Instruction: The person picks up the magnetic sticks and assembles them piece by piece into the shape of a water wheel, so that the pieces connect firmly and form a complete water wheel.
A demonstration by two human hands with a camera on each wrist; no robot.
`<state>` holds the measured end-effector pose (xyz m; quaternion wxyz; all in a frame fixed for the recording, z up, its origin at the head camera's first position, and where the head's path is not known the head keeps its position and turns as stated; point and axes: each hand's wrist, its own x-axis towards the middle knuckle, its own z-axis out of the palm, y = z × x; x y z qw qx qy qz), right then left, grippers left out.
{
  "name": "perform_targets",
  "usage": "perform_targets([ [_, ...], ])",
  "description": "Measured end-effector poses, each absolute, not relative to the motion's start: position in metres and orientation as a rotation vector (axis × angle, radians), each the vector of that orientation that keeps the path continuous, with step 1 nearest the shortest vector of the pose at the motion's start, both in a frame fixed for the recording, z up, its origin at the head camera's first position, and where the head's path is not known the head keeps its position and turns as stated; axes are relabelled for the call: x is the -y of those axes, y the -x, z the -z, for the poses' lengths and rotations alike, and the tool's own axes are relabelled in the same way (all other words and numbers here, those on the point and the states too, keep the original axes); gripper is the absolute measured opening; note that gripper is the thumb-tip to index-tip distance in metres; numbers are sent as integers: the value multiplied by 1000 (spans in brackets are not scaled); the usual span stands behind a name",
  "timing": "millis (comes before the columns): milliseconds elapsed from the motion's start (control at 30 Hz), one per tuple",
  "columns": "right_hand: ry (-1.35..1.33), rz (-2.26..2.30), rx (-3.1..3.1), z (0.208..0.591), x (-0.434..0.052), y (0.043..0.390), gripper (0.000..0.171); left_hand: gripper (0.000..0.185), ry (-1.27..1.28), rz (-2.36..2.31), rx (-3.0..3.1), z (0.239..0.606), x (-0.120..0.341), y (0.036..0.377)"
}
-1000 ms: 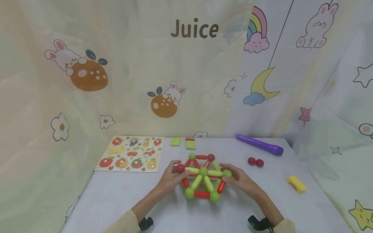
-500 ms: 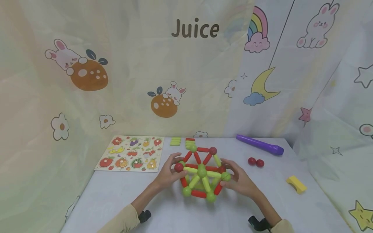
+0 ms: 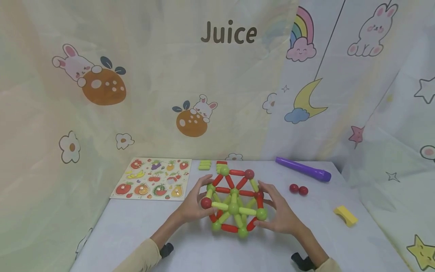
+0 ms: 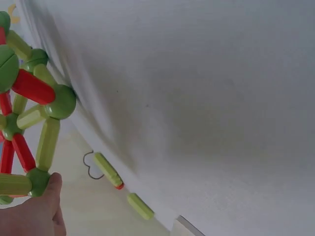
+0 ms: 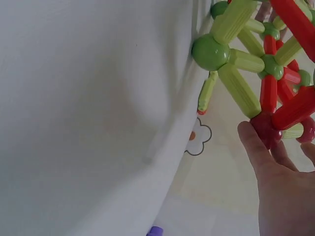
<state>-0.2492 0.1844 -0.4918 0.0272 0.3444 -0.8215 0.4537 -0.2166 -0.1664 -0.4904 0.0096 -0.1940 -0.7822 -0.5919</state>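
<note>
Hands hold a ball-shaped frame of red and green plastic rods and balls (image 3: 234,202) over the white worktop (image 3: 190,245): left hand (image 3: 192,206) and right hand (image 3: 280,215) each keep a grip around opposite sides.

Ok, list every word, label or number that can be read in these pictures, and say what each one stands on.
"Juice": brown letters on the backdrop curtain behind the table.
Fruit puzzle board: pictures only, any lettering too small to read.
Rod-and-ball structure, purple tube, yellow block: no text visible.
</note>
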Motion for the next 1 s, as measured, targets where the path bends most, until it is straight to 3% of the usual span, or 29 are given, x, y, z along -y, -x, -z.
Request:
perform_targets([
  [433, -1158, -1108, 2630, 485, -189, 249, 137, 112, 573, 1521, 2576, 497, 153, 194],
  [1000, -1078, -1186, 2730, 487, -177, 244, 136, 111, 590, 1516, 2645, 504, 152, 187],
])
